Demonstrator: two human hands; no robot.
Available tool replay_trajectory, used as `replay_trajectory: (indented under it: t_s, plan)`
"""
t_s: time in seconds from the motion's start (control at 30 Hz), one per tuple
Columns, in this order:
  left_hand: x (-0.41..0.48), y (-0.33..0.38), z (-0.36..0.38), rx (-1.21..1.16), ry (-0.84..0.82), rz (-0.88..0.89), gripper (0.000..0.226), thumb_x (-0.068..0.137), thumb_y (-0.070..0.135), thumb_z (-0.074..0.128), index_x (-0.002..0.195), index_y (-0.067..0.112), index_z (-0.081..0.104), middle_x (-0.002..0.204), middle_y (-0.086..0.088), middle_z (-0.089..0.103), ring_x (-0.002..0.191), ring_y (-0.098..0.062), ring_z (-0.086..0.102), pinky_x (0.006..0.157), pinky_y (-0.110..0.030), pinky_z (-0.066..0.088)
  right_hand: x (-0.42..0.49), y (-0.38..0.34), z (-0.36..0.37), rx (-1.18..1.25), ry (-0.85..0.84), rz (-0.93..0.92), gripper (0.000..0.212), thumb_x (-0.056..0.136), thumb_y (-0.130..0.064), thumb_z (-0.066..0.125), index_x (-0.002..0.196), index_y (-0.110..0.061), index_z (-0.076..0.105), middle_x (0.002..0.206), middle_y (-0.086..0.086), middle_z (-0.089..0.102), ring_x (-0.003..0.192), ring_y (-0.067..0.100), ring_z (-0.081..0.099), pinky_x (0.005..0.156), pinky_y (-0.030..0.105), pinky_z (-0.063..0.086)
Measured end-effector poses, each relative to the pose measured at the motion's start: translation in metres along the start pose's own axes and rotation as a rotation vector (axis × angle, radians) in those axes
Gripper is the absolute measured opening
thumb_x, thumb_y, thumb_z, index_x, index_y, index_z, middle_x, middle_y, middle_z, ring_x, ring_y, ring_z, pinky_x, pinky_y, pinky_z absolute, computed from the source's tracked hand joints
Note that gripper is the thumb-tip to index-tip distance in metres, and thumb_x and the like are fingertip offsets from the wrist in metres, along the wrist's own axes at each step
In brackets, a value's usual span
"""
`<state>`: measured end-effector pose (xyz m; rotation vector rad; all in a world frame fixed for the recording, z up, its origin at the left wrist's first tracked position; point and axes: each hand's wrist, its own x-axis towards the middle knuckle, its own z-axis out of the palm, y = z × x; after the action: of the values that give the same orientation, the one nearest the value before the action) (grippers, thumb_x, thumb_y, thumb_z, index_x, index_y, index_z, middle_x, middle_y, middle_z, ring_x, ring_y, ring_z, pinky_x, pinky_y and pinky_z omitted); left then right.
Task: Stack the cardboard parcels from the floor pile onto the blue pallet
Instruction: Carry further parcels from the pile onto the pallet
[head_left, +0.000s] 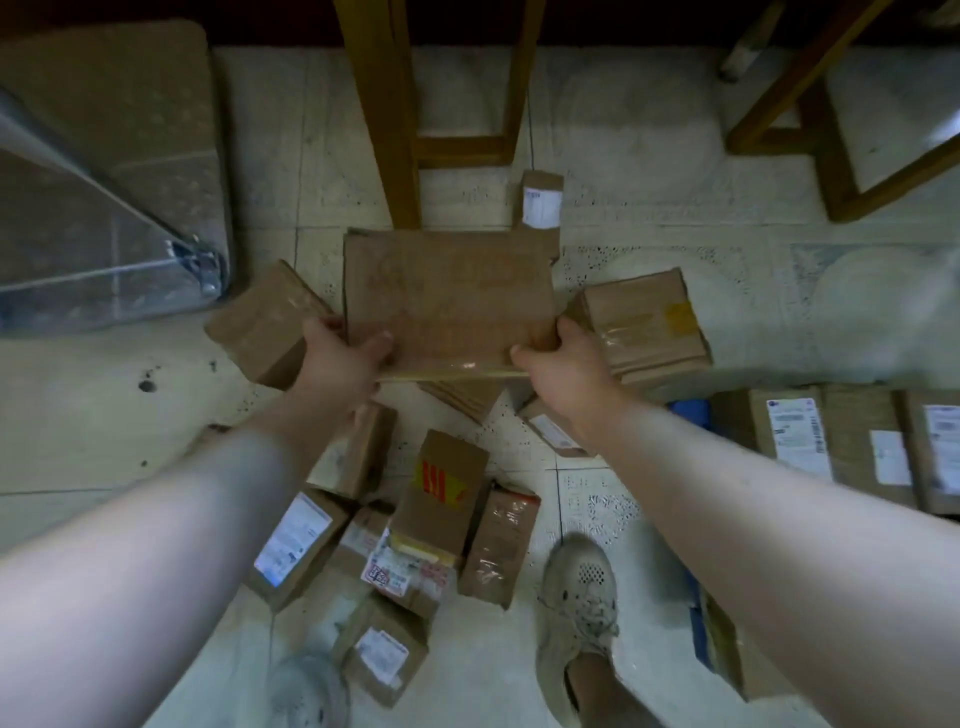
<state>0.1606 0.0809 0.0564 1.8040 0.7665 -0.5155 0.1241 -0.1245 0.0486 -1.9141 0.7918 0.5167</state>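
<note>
A wide flat cardboard parcel (449, 291) is held in front of me, over the floor pile. My left hand (343, 358) grips its near left corner, thumb on top. My right hand (558, 364) grips its near right corner the same way. Below and around it lie several smaller cardboard parcels (447, 488), some with white labels or red tape. At the right edge, a row of labelled parcels (852, 441) sits on the blue pallet (691, 413), of which only blue slivers show.
Wooden stool legs (395, 130) stand just beyond the held parcel, and another wooden frame (831, 171) at the back right. A large taped box and a metal frame (104, 208) fill the left. My shoes (579, 618) stand on the tiled floor beside the pile.
</note>
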Motion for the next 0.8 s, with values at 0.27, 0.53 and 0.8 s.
replay_trajectory:
  t_s: [0.27,0.53,0.8]
  plan:
    - [-0.153,0.082,-0.128,0.2,-0.26,0.215,0.075,0.066,0.037,0.079,0.131,0.026,0.043,0.125,-0.007,0.059,0.104,-0.03,0.064,0.087,-0.051,0.054,-0.221,-0.094,-0.054,0.112,0.226,0.083,0.07,0.087,-0.046,0.065,0.139,-0.014,0.031,0.131,0.004,0.051,0.112,0.025,0.054,0.095,0.043,0.049]
    - [-0.349,0.149,-0.167,0.238,-0.475,0.375,0.064,0.089,0.021,0.065,0.142,0.027,0.03,0.138,-0.002,0.047,0.116,-0.026,0.056,0.093,-0.046,0.051,-0.43,-0.093,-0.115,0.269,0.32,0.065,0.073,0.091,-0.035,0.063,0.148,-0.019,0.022,0.144,0.002,0.043,0.128,0.024,0.046,0.103,0.038,0.039]
    - [-0.526,0.15,-0.086,0.337,-0.547,0.576,0.06,0.093,0.027,0.059,0.145,0.029,0.029,0.14,0.002,0.048,0.115,-0.021,0.057,0.095,-0.048,0.05,-0.544,-0.005,-0.243,0.303,0.489,0.028,0.068,0.087,-0.04,0.066,0.143,-0.021,0.031,0.138,0.0,0.049,0.122,0.024,0.051,0.102,0.041,0.044]
